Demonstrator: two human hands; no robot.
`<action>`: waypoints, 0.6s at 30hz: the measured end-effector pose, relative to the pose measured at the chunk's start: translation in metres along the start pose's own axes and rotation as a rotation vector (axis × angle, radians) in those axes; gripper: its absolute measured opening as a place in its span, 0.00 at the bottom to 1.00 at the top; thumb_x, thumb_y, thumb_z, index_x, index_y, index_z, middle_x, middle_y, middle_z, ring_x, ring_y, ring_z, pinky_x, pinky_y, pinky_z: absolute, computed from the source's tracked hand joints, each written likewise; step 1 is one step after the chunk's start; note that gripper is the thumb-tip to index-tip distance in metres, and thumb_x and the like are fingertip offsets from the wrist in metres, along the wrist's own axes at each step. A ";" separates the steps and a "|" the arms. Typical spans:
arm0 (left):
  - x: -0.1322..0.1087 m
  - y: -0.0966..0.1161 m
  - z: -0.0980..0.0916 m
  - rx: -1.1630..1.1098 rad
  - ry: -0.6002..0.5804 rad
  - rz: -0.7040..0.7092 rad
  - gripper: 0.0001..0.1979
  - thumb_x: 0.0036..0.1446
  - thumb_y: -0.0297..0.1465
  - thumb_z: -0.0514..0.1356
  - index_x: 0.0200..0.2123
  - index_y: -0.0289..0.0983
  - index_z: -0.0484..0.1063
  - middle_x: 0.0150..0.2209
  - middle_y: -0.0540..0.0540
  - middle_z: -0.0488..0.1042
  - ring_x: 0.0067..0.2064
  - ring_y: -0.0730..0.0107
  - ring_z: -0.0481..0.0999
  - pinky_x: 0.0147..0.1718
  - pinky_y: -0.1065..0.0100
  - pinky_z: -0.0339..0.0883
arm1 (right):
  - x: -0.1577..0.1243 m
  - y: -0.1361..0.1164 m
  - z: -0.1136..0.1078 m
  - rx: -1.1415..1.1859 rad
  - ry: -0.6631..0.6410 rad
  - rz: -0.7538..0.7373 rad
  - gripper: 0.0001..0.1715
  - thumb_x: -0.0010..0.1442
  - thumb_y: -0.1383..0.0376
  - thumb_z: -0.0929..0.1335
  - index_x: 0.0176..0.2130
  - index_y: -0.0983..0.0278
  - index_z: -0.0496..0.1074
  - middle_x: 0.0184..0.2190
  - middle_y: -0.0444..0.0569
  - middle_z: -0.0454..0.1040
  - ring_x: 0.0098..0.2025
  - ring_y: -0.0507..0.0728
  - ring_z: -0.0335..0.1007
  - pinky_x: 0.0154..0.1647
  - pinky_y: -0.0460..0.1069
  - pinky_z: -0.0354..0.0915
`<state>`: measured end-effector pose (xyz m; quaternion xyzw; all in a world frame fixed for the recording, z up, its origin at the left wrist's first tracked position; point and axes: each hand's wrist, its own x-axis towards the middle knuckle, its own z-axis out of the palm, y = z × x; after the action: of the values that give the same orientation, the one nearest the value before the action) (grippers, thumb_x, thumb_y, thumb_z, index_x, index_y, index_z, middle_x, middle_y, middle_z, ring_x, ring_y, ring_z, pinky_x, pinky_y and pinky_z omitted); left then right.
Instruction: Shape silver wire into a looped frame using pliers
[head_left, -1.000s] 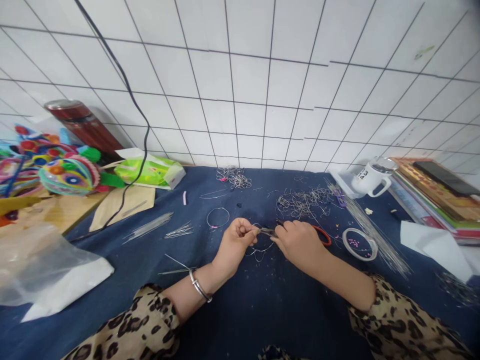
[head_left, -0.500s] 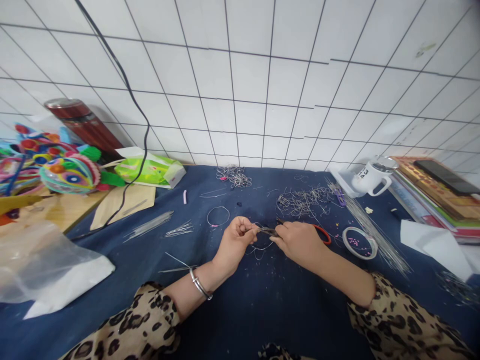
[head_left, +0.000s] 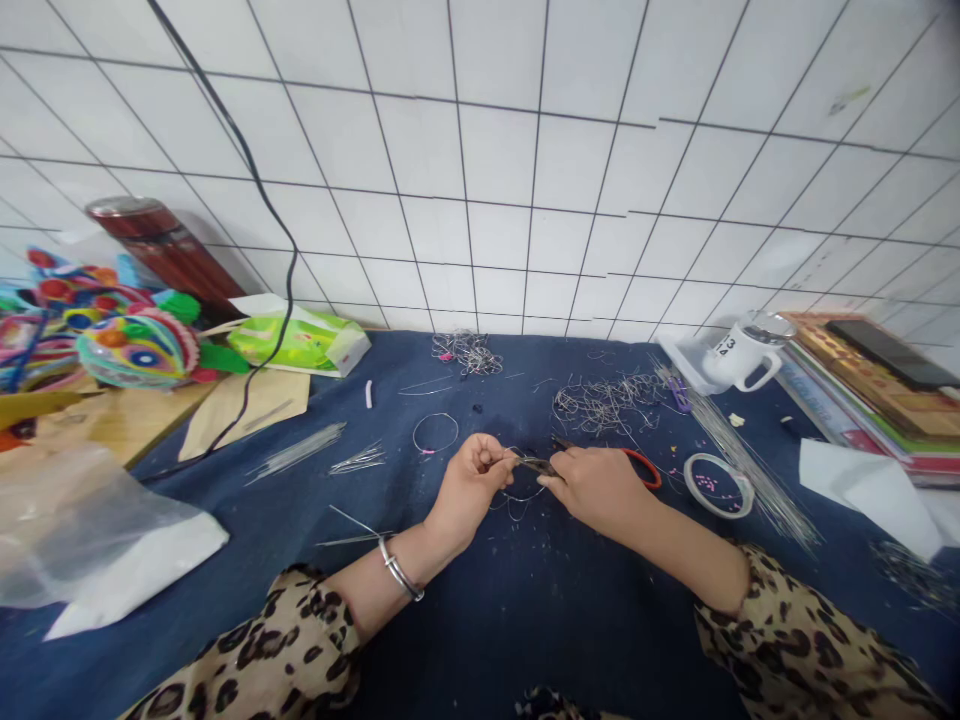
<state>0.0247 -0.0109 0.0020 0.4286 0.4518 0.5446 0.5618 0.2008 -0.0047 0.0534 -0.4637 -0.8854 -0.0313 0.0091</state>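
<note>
My left hand (head_left: 474, 483) is closed in a pinch on a thin wire (head_left: 523, 499), which curves in a loop below the fingertips. My right hand (head_left: 600, 487) is wrapped round a pair of pliers (head_left: 537, 465), whose dark narrow jaws point left and meet the wire at my left fingertips. The jaws' exact grip is too small to make out. By my right hand shows a red looped handle (head_left: 646, 468); where it joins is hidden. A wire ring (head_left: 436, 433) with a pink bit on it lies left of my hands.
Tangled wire (head_left: 609, 402) lies beyond my right hand, with a round dish (head_left: 718, 487) of pink beads and long straight wires (head_left: 750, 465) to its right. Short wires (head_left: 358, 458) lie at left. A mug (head_left: 754, 350) and books (head_left: 870, 390) stand at right, a red flask (head_left: 169, 250) at left.
Almost nothing differs: the pliers' jaws have tilted slightly at my left fingertips. Both hands keep their places.
</note>
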 end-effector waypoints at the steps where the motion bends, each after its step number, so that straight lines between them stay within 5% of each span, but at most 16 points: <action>1: 0.000 0.000 0.000 -0.001 -0.004 -0.002 0.09 0.50 0.29 0.60 0.30 0.36 0.60 0.26 0.52 0.68 0.25 0.79 0.66 0.26 0.75 0.60 | 0.000 0.000 0.000 -0.001 0.000 -0.001 0.18 0.61 0.55 0.58 0.32 0.64 0.68 0.28 0.47 0.73 0.30 0.55 0.68 0.27 0.47 0.52; 18: -0.001 -0.001 0.000 0.030 0.001 0.020 0.08 0.51 0.29 0.60 0.31 0.37 0.60 0.28 0.52 0.69 0.25 0.79 0.66 0.26 0.75 0.60 | -0.001 -0.002 0.001 -0.021 0.050 0.013 0.16 0.61 0.56 0.59 0.32 0.64 0.67 0.28 0.49 0.71 0.30 0.55 0.66 0.28 0.48 0.49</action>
<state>0.0251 -0.0119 0.0015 0.4412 0.4559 0.5436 0.5495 0.2001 -0.0065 0.0521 -0.4687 -0.8814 -0.0522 0.0267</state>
